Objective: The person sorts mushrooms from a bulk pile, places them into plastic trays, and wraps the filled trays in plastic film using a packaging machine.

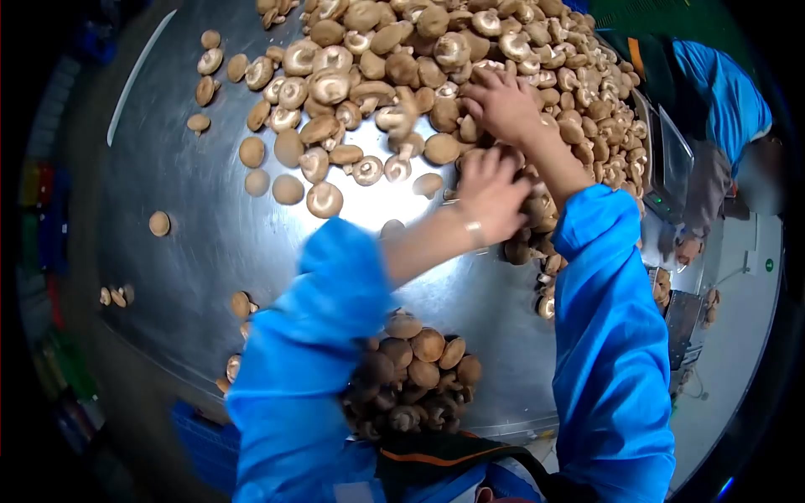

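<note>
A large heap of brown mushrooms [402, 69] covers the far part of the metal table [201, 184]. My right hand [503, 105] rests on the heap with its fingers spread over the mushrooms. Just nearer to me, my left hand [493, 193] is at the near edge of the heap, blurred by motion, its fingers apart over some mushrooms; what lies under its palm is hidden. A blurred mushroom [397, 117] shows to the left of my right hand. Close to my body lies a smaller pile of mushrooms [426, 369], below my left forearm.
Loose mushrooms [159, 223] are scattered on the left of the table. At the right are a scale-like device [671, 163] and a co-worker in a blue sleeve [723, 92], with a hand [689, 250] near the table's edge. A blue crate [205, 444] stands at the lower left.
</note>
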{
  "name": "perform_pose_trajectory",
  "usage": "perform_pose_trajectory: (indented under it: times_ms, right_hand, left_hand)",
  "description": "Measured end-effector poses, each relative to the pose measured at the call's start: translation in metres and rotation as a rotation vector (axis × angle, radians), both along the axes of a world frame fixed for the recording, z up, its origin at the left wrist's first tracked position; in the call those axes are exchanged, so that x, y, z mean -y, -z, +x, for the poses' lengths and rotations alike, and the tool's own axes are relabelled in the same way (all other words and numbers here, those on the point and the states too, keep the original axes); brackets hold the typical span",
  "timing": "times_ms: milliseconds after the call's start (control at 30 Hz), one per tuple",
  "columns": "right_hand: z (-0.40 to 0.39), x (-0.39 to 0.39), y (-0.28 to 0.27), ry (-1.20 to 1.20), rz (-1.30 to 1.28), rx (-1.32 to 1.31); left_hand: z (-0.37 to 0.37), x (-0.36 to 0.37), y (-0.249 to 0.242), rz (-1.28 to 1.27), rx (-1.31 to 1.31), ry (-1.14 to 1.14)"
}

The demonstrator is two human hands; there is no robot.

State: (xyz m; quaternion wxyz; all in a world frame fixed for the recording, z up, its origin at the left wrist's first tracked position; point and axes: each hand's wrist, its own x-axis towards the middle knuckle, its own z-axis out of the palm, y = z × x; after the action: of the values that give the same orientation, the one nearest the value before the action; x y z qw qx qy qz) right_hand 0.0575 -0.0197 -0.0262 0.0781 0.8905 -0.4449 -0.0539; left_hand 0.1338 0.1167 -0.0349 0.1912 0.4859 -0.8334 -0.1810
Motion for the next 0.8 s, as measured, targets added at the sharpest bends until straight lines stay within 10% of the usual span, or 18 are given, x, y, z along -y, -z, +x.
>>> perform_pose_trajectory:
  times_ms: [100, 233, 300, 500, 600, 667, 800]
  right_hand:
    - [-0.043, -0.020, -0.001, -0.061, -0.107, 0.011]
    - [-0.101, -0.030, -0.012, -0.007, -0.093, 0.170]
    - [-0.116, -0.026, -0.031, 0.109, -0.103, 0.346]
    - [-0.238, -0.003, -0.008, 0.545, -0.091, 0.882]
    - [-0.295, -0.004, 0.013, 0.361, -0.308, 1.012]
    - [-0.307, -0.021, 0.018, 0.539, -0.061, 1.395]
    - [-0.293, -0.075, 0.015, 0.748, 0.519, 2.220]
  left_hand:
    - [0.081, 0.028, 0.020, -0.459, -0.091, -0.088]
    - [0.142, 0.072, 0.020, -0.270, 0.280, -0.665]
    - [0.119, 0.055, 0.046, -0.141, 0.515, -0.592]
    - [0.036, 0.014, 0.056, 0.030, 0.017, -0.254]
    - [0.028, 0.010, 0.032, 0.012, -0.167, -0.150]
    - [0.057, 0.010, 0.025, -0.102, -0.350, 0.003]
    - [0.109, -0.051, -0.001, -0.047, 0.238, -0.276]
